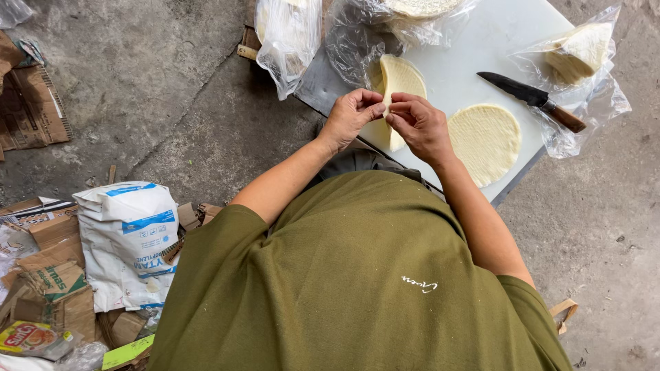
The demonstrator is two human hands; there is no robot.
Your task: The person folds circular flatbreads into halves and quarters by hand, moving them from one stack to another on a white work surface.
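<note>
Both hands up at the near edge of the white counter [481,41], working one folded dough round [399,82]. Left hand [350,117] has thumb & fingertips pinched narrow on the round's lower rim; right hand [421,124] pinches the same rim right beside it, knuckles nearly touching the left. The round stands up off the counter, folded into a half-moon, pale yellow, its curved side twd the far edge. Just right of the hands a flat dough disc [485,141] lies near the counter's near-right corner, apart from the hands. Knife [533,99] w/ dark blade & wooden handle lies past the disc, handle resting on a clear plastic bag [591,96] at the right edge; a wedge of stacked rounds [581,51] sits inside that bag. More clear bags [289,34] hang off the far-left corner. On the concrete floor [151,82] at left: a white sack [127,240] & torn cardboard [31,103].
</note>
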